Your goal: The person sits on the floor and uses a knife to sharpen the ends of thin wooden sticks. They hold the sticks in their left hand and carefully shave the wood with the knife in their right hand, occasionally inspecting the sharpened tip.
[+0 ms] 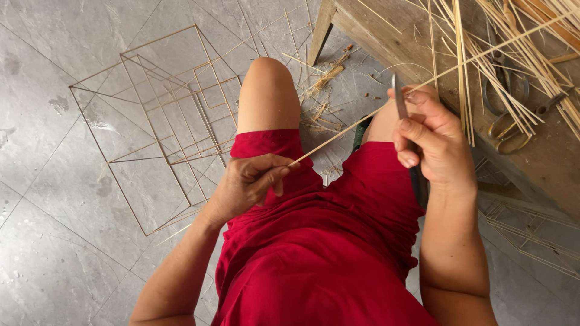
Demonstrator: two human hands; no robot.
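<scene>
You are partway through shaving a thin bamboo strip (362, 121), by the look of it. Your left hand (248, 181) pinches the near end of the strip between thumb and fingertips, pressed tight together just over your lap. Your right hand (432, 142) is closed around a narrow knife (400, 99), its grey blade rising above your curled fingers and meeting the strip just beyond your thumb.

From the left pinch the strip runs up and away to the right, crosses the blade at your right grip, and carries on past it over the wooden bench (544, 163), where it merges with the loose bundle of strips (513, 66) lying there. A pair of scissors (504, 115) rests on the bench just beyond your right hand.

The next move, I judge, calls for a steady pull with the left pinch while the blade holds its angle; too steep and it would bite through so thin a strip.

On the floor outboard of your left hand lies a wire-like square frame (163, 121) of joined strips, with shavings (320, 108) between your knees.
</scene>
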